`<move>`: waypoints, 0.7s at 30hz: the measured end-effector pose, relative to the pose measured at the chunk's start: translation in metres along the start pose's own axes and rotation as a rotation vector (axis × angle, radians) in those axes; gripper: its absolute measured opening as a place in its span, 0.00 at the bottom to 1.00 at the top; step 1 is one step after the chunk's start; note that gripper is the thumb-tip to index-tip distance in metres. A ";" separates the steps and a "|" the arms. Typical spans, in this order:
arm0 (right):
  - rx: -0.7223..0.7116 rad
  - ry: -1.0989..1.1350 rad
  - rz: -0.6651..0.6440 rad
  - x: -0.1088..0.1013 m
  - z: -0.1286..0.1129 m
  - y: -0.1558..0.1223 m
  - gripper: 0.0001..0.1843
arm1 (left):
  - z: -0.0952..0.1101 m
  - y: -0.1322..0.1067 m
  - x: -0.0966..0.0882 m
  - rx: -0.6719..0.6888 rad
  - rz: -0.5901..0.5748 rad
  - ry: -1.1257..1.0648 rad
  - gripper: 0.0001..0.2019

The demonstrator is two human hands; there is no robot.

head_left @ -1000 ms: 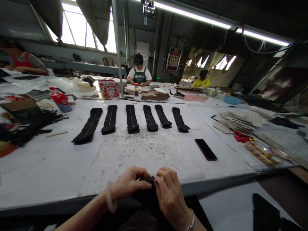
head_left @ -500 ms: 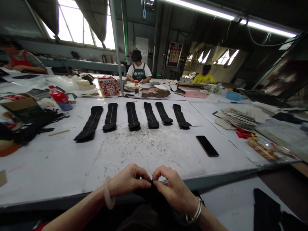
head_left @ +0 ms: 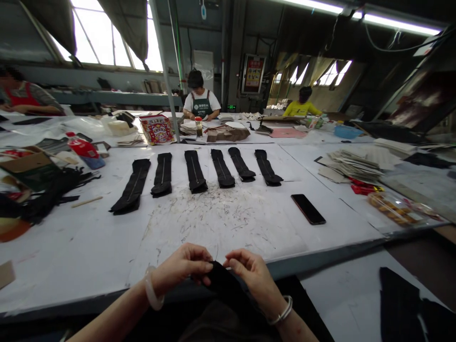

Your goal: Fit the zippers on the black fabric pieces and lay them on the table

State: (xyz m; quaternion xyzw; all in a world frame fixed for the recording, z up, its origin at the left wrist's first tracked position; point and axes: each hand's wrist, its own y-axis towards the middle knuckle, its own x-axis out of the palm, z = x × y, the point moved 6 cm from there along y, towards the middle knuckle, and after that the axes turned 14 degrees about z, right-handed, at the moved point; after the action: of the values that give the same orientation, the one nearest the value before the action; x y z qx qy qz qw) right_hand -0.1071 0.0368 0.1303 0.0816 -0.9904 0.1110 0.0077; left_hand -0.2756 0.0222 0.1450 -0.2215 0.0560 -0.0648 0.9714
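Pinching the top edge of a black fabric piece (head_left: 223, 285), the left hand (head_left: 181, 270) and the right hand (head_left: 249, 275) sit close together at the near edge of the white table (head_left: 89, 256). Each presses thumb against fingertips on the cloth. The piece hangs from that grip, down past the table edge toward the person's lap. Beyond the hands lies a broad bare stretch of scuffed tabletop, open as far as a row of six black strips (head_left: 194, 171) laid side by side across the middle. A dark phone (head_left: 308, 209) lies flat to the right, well apart from the hands and from the last strip. Along the left edge sit a cardboard box (head_left: 28, 164) and a tangle of black scraps (head_left: 53, 187). Toward the right edge lie a stack of papers (head_left: 352, 166) and a clear packet (head_left: 392, 211). Near right, past the table's corner, a lower surface carries more dark cloth (head_left: 402, 308).
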 end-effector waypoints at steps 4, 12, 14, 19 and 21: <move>-0.110 -0.173 0.021 0.008 0.009 -0.012 0.15 | -0.002 0.000 -0.004 0.003 -0.003 -0.001 0.15; -0.333 -0.337 0.131 0.029 0.003 -0.019 0.10 | 0.018 -0.010 0.000 0.290 0.154 0.496 0.13; -0.339 -0.409 0.114 0.027 0.006 -0.018 0.05 | 0.018 -0.012 -0.007 0.318 0.226 0.509 0.15; -0.371 -0.944 -0.010 -0.005 0.030 -0.021 0.06 | -0.008 -0.020 -0.053 0.152 0.377 0.329 0.21; -0.361 -1.022 -0.023 -0.024 0.036 -0.024 0.06 | -0.021 -0.029 -0.078 0.113 0.485 0.299 0.21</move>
State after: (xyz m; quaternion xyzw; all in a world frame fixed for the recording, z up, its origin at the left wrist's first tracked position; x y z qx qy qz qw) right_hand -0.0793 0.0095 0.0991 0.1331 -0.8705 -0.1150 -0.4597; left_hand -0.3580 -0.0004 0.1453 -0.1353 0.2461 0.1346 0.9503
